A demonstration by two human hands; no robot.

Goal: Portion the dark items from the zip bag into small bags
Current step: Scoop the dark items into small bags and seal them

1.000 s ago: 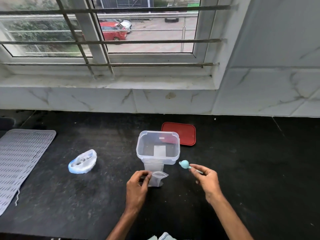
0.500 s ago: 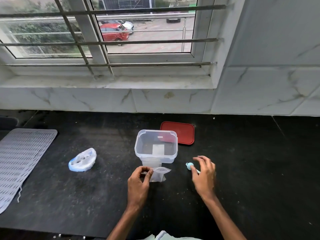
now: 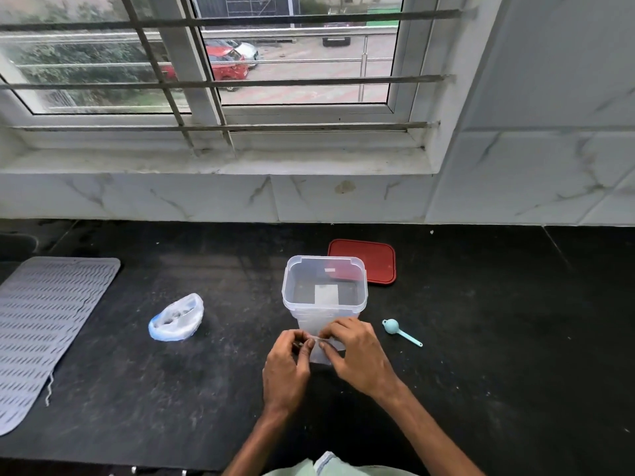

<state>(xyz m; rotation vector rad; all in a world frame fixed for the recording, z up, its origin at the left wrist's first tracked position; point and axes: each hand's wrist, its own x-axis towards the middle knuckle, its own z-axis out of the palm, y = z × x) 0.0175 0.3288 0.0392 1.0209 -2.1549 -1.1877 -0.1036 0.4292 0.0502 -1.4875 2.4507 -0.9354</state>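
Both hands meet at the middle of the dark surface point(image 3: 515, 355), close to its near edge. The left hand point(image 3: 287, 369) and the right hand point(image 3: 357, 359) hold one small bag point(image 3: 321, 355) of clear plastic between them. Each grip is closed on the top edge of this bag, thumb against fingertips, and the two grips are very near to each other. The lower part of the small bag hangs between the hands. Whether its bottom touches the surface, I cannot tell.

Just behind the hands stands a clear container point(image 3: 323, 312), tall and upright, with its top open. A red lid point(image 3: 374, 259) lies flat behind the container, toward its right, and the container's rim covers the lid's near left corner in this view. To the right of the right hand a light blue scoop point(image 3: 398, 330) lies on the surface, apart from the hand, with its bowl toward the container and its handle pointing away to the right.

The zip bag point(image 3: 177, 321) sits to the left, well apart from the hands, its mouth open and turned up. The dark items point(image 3: 175, 316) show dimly inside it. A stretch of bare surface lies between this bag and the left hand. Farther left a grey ribbed mat point(image 3: 44, 324) reaches the left edge of the view. Behind everything the surface ends at a marble wall point(image 3: 206, 201) under a barred window point(image 3: 275, 80).
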